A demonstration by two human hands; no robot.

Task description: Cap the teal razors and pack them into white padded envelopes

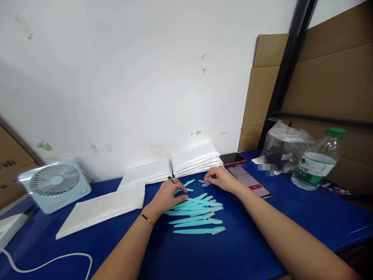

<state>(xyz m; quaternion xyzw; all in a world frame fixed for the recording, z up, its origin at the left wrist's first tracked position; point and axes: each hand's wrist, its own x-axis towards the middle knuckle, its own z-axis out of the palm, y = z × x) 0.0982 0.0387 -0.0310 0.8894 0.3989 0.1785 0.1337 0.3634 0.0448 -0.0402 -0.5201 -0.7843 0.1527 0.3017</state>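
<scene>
A pile of turquoise eyebrow razors [195, 221] lies in front of me on the blue tabletop [186, 256], most of their blade ends pointing right. My left hand [171, 193], with a ring and a bracelet, is curled over the pile's left end. Its thumb and fingers close about a razor's handle, partly hidden. Two more razors [189, 182] lie just beyond those fingers. Up and to the right, my right hand [218, 178] pinches a small translucent piece at its fingertips. Similar clear pieces [204, 184] lie on the table just under it.
White padded packets [195, 157] are stacked against the wall, with more packets [105, 206] at left. A light blue fan [56, 184] stands far left, near a white cable [55, 259]. Rightward are two phones [249, 181], a bagged cup [284, 147] and a water bottle [316, 165].
</scene>
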